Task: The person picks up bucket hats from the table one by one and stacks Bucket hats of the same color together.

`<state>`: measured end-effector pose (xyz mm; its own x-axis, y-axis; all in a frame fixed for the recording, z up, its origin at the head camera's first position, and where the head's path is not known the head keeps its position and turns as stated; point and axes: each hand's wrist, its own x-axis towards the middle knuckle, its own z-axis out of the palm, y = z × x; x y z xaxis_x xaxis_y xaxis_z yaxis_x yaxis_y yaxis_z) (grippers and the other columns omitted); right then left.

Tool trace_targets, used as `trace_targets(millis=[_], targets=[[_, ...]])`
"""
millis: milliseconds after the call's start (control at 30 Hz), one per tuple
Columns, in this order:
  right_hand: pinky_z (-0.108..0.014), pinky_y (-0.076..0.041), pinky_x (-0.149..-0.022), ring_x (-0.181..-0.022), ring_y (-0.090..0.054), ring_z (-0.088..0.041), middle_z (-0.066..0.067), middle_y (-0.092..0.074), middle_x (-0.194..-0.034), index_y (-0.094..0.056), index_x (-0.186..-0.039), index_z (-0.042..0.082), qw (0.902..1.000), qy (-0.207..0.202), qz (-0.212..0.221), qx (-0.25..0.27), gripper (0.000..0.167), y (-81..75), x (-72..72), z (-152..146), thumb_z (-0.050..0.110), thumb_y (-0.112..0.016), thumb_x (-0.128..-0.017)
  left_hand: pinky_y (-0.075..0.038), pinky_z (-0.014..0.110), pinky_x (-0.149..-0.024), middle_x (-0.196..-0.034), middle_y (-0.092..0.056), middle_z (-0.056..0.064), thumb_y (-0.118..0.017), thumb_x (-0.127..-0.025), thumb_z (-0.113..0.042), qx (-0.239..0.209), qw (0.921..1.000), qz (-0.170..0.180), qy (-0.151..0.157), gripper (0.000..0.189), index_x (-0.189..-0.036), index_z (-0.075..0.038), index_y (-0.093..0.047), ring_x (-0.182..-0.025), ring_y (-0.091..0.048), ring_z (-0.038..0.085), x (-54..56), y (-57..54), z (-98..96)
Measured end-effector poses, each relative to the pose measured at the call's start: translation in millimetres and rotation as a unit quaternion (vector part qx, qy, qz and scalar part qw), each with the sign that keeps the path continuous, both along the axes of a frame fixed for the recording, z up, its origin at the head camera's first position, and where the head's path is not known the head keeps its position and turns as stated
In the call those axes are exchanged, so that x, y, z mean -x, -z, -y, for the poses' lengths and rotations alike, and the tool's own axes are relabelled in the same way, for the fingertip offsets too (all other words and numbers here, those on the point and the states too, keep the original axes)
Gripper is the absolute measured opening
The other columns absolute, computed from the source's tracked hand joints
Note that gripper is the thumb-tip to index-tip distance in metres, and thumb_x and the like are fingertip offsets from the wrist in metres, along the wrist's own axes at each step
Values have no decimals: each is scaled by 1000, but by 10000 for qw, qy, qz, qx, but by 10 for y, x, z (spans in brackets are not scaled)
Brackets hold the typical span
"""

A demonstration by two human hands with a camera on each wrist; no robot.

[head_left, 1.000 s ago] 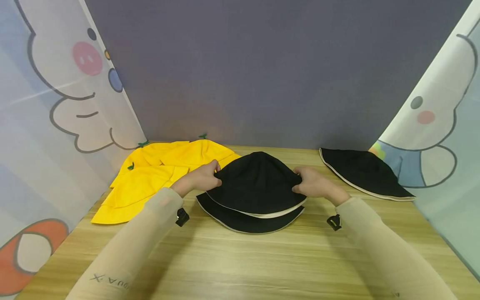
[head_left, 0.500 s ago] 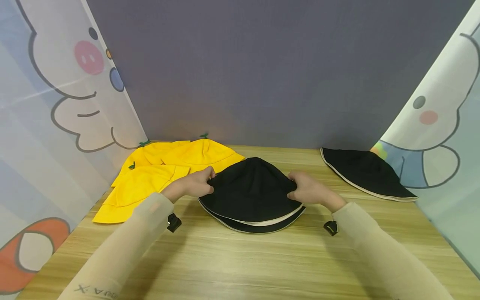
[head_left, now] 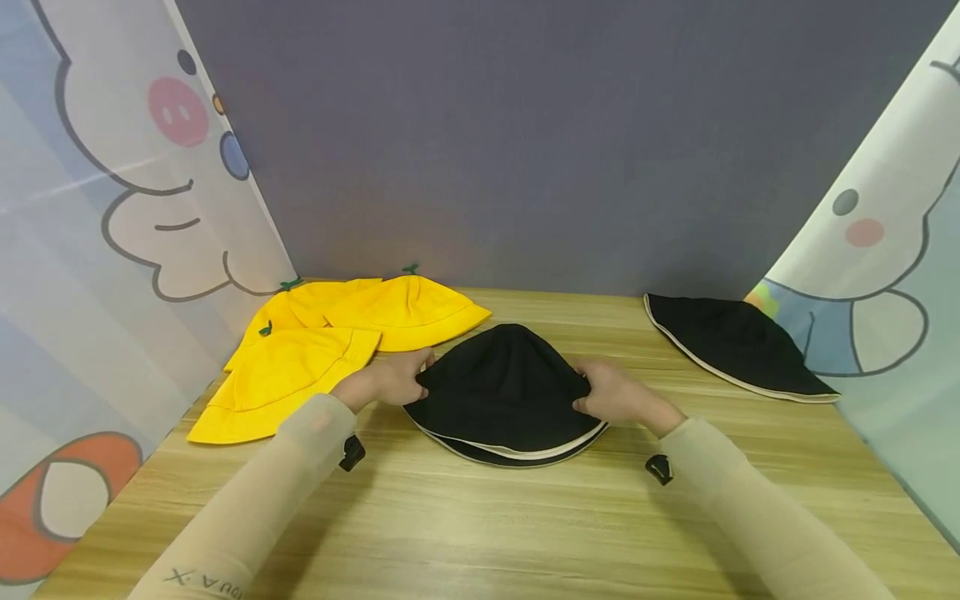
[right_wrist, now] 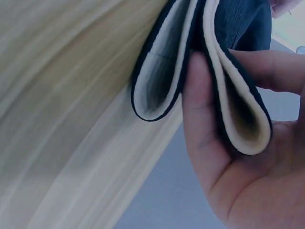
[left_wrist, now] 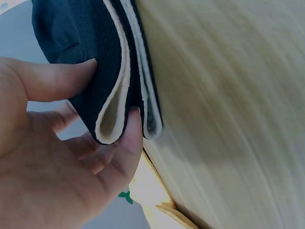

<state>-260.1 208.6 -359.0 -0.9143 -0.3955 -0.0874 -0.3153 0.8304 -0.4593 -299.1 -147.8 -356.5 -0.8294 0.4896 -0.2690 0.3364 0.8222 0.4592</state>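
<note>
A black bucket hat [head_left: 506,392] with a cream-edged brim lies folded flat on top of a second black hat [head_left: 480,454], of which only a strip of brim shows in the head view. My left hand [head_left: 393,377] pinches the upper hat's left end. At its right end my right hand [head_left: 618,392] grips it the same way. In the left wrist view, the thumb and fingers [left_wrist: 128,148] close round the upper hat's folded brim [left_wrist: 112,114]. The right wrist view has fingers [right_wrist: 202,109] between the upper brim [right_wrist: 243,114] and the lower brim [right_wrist: 159,81].
Several yellow hats [head_left: 292,379] with green sprouts overlap at the back left of the wooden table [head_left: 480,533]. Another black hat [head_left: 738,346] lies at the back right. A grey panel [head_left: 510,150] stands behind, with cartoon-printed sheets [head_left: 90,267] at the sides.
Both hands have lowered the upper black hat towards me onto the lower one, so less of the lower brim shows. The yellow hats and the right-hand black hat stay put.
</note>
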Motion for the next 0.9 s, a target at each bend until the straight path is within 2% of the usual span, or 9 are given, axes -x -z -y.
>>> trace_targets(millis=[100,200,400,567,667,767,833,900], targets=[[-56,-46,-100,-121,-56,-46,-30,-60,-129,-55,-128,-15,9998,65,189,19,51,23,-11,8,7,-74,-86,-49,42,-87,-123,-60,16,-67,-97,-11,19,9999,-120,22,39,-132,-4,-51,-97,-56,26,4,32,5],[-57,-44,-104,-128,-51,-50,-35,-53,-137,-48,-136,-18,9995,117,304,-47,59,59,-19,12,7,-73,-89,-49,44,-91,-121,-62,15,-67,-96,-10,14,9998,-199,43,39,-132,-4,-53,-100,-57,26,2,49,6],[-54,-49,-97,-119,-59,-46,-29,-60,-129,-48,-137,-13,9983,156,10,-559,53,83,-35,23,7,-71,-93,-51,41,-84,-110,-65,9,-67,-96,-6,-96,9993,-355,120,34,-128,-5,-56,-91,-59,23,-39,72,-45],[-53,-51,-93,-113,-63,-41,-23,-65,-122,-55,-131,-8,9949,274,-233,-947,45,66,-51,36,9,-72,-93,-50,42,-90,-122,-64,12,-65,-98,-6,126,9991,-415,-5,36,-133,-4,-54,-100,-59,24,-78,62,-123],[-51,-54,-88,-107,-65,-38,-18,-66,-114,-59,-123,-6,9917,265,-563,-1121,38,68,-99,65,9,-74,-92,-49,43,-95,-130,-62,14,-65,-98,-6,260,9980,-535,-203,38,-134,-3,-54,-106,-59,25,-107,49,-155],[-49,-56,-81,-100,-65,-36,-18,-65,-107,-61,-118,-8,9832,254,-1170,-1380,38,74,-169,113,9,-77,-88,-51,42,-92,-122,-64,13,-68,-95,-7,445,9952,-781,-378,36,-129,-2,-56,-102,-60,25,-165,36,-202],[-48,-57,-80,-100,-64,-37,-19,-64,-107,-61,-119,-10,9739,267,-1634,-1554,42,77,-221,150,9,-80,-86,-52,41,-89,-117,-65,13,-71,-93,-8,637,9910,-1096,-420,39,-128,-2,-56,-98,-62,25,-224,28,-250],[-48,-57,-81,-102,-63,-39,-20,-63,-109,-62,-121,-11,9643,259,-2027,-1682,47,81,-270,190,11,-82,-84,-53,42,-88,-115,-64,13,-73,-92,-10,853,9832,-1577,-340,43,-130,-2,-55,-99,-62,27,-293,35,-308]])
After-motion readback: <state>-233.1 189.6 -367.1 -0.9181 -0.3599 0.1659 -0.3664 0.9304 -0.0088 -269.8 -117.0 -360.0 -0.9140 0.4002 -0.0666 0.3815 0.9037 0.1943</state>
